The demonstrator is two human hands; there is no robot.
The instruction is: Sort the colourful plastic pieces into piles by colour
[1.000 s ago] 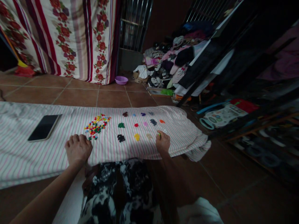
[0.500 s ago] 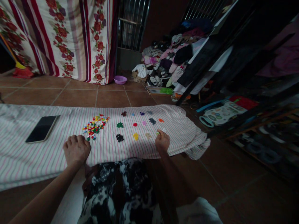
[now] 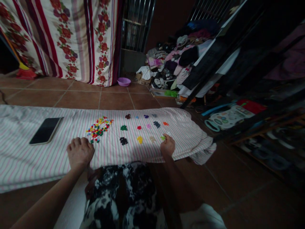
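Observation:
My left hand (image 3: 80,152) rests with curled fingers on the striped cloth, beside a mixed heap of small colourful pieces (image 3: 99,128); its palm side is hidden. At the right, my right hand (image 3: 168,145) is closed in a pinch, fingertips against a few lime green pieces (image 3: 163,137). Whether a piece is between them is too small to tell. Single-colour piles lie between the hands, among them black pieces (image 3: 123,141), yellow pieces (image 3: 139,140), beige pieces (image 3: 152,139), green pieces (image 3: 123,128), dark grey pieces (image 3: 156,124) and orange pieces (image 3: 165,123).
A phone (image 3: 45,130) lies left on the striped cloth (image 3: 114,156). Beyond, on the tiled floor (image 3: 88,99), are a purple basin (image 3: 124,81) and a clothes pile (image 3: 177,60). A patterned curtain (image 3: 81,41) hangs behind; a dark post (image 3: 190,100) stands at right.
The view has shifted slightly, moving everything a little to the right. More lime green pieces show beside my right fingertips. My left hand stays in place on the cloth.

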